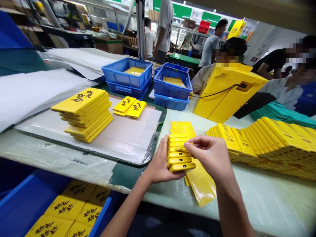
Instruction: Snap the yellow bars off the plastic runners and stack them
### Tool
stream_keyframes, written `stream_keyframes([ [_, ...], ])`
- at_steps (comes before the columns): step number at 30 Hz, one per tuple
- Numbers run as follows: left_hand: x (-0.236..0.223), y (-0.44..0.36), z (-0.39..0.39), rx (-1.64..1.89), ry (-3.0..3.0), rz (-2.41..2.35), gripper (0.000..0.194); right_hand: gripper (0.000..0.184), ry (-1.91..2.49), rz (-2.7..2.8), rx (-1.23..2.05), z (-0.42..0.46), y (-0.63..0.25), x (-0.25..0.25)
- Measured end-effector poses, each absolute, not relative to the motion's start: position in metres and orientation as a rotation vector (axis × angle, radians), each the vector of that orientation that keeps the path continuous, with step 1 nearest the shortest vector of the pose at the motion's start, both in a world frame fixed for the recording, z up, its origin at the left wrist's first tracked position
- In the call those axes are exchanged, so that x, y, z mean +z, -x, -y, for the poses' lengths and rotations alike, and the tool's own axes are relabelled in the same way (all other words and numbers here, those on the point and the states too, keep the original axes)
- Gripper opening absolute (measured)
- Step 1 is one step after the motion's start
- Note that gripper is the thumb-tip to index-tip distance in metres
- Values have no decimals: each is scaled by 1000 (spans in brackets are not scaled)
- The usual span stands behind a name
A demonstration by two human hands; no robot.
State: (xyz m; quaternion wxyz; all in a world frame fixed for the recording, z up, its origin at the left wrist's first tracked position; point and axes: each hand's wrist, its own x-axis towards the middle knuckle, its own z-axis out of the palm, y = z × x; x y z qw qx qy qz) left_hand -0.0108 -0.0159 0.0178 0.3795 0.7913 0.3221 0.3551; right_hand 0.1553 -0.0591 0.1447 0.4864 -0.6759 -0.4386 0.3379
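My left hand (158, 164) is closed around a fanned stack of flat yellow devices (179, 154), gripping it from the left side. My right hand (209, 154) pinches the stack from the right, thumb and fingers on the upper pieces. Both hands hover just above the pale table (271, 200). Under the stack lie yellow plastic sleeves (201, 184), one reaching toward the table's near edge.
A pile of yellow devices (85, 113) and two loose ones (129, 107) lie on a grey mat. Long rows of yellow devices (266, 141) stretch right. Blue bins (127, 75) and a yellow box (224, 95) stand behind. A blue crate (66, 210) sits below. Other people work beyond.
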Motion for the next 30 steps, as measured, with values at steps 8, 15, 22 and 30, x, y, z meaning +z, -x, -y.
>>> stream_keyframes([
  [8, 16, 12, 15, 784, -2019, -844, 147, 21, 1695, 1099, 869, 56, -149, 141],
  [15, 18, 13, 16, 830, -2018, -827, 144, 20, 1766, 1183, 825, 55, -152, 136],
  [22, 16, 11, 16, 848, -2028, -833, 141, 53, 1827, 1467, 778, 45, -171, 137],
  [30, 11, 13, 10, 883, -2043, -783, 136, 72, 1595, 1337, 1052, 43, -217, 90],
])
